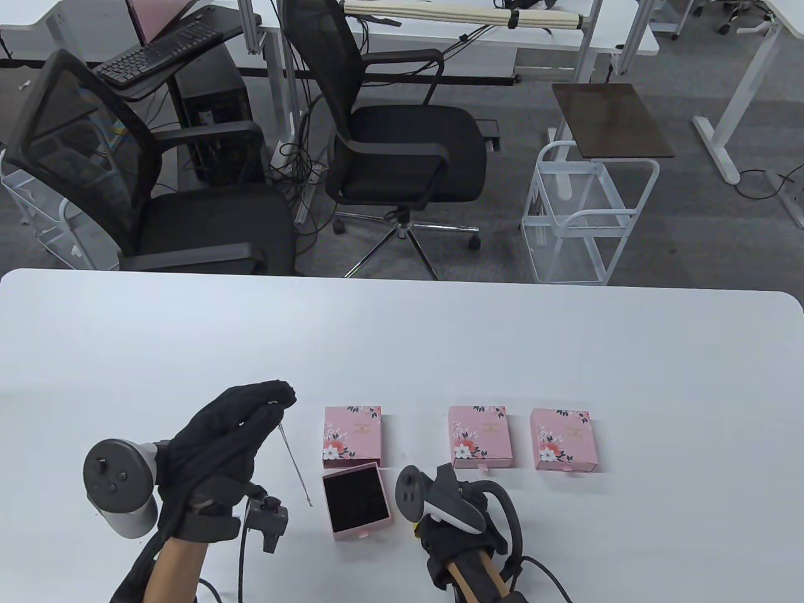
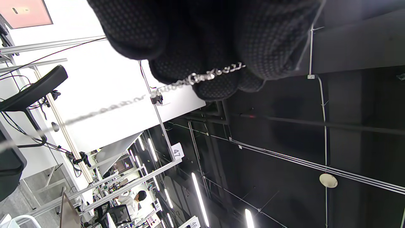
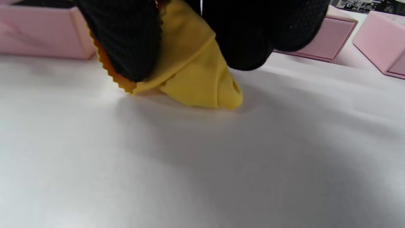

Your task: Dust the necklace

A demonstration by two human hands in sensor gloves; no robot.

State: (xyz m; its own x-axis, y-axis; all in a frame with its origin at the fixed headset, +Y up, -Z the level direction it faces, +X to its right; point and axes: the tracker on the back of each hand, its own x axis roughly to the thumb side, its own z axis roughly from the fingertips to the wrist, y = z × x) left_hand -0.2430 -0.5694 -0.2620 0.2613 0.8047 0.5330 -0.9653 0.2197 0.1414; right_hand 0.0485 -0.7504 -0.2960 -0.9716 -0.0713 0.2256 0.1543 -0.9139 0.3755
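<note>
Pinching a silver necklace [image 1: 294, 461], left hand [image 1: 217, 449]; right hand [image 1: 461, 524] gripping yellow cloth [image 3: 196, 72]; box writing illegible.

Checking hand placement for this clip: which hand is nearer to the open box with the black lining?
Right. The right hand, gripping a yellow cloth, sits just beside the open box. The left hand is farther off on the other side, holding the necklace up.

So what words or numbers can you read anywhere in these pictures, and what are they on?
"47" on a white hanging tag in the left wrist view.
"46", partly cut off, on a second white tag at that view's bottom edge.
Small print on the lids of the three pink flowered cardboard boxes: too small to read.
Keys of the black computer keyboard: too small to read.
</note>
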